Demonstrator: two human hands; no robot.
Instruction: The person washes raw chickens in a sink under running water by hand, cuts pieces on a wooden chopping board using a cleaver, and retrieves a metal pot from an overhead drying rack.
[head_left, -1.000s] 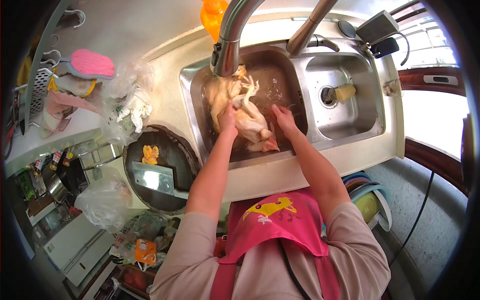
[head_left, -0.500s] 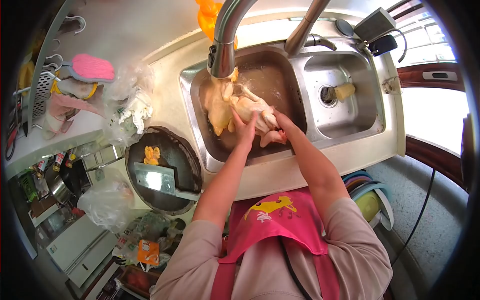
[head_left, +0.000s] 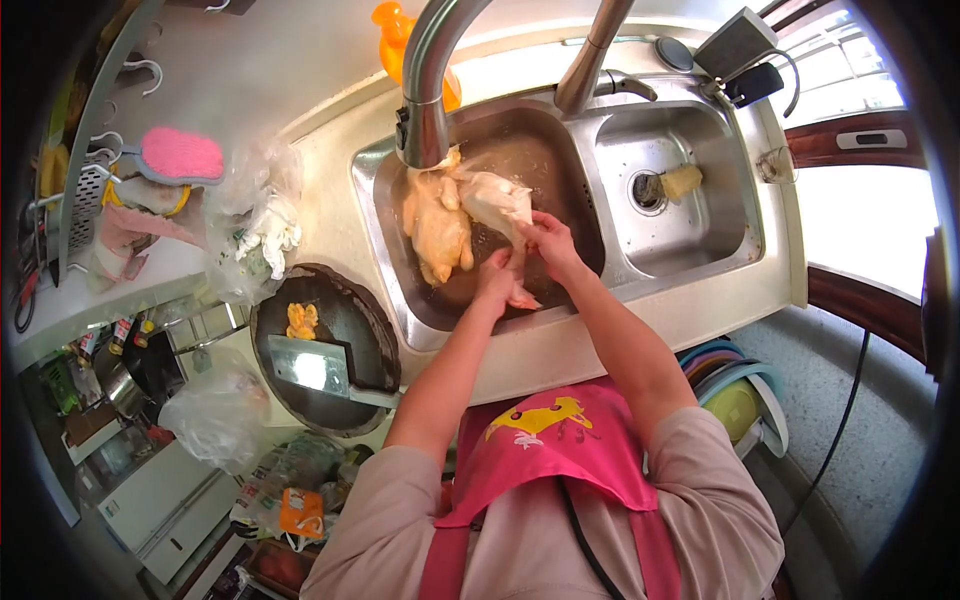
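In the left sink basin [head_left: 575, 285], two plucked chickens lie in shallow cloudy water. The yellower chicken [head_left: 440, 235] rests against the basin's left side. Beside it, the paler chicken [head_left: 495, 200] has its neck stretched toward me, the reddish end low near the front wall. My left hand [head_left: 493, 280] is closed round the neck from the left. From the right, my right hand [head_left: 552, 243] pinches the bird where neck meets body. The faucet head [head_left: 423, 135] hangs over the back of the basin, partly covering the yellower bird.
To the left, a cleaver [head_left: 310, 365] and yellow fatty pieces [head_left: 302, 320] lie on a round dark chopping board [head_left: 375, 330]. The right basin [head_left: 690, 240] holds a yellowish sponge-like block [head_left: 682, 183] near the drain. An orange bottle [head_left: 392, 38] stands behind the faucet.
The paler chicken has been turned so its neck end points toward me. My left hand has moved down onto the neck, and my right hand has shifted slightly left. The view has shifted slightly.
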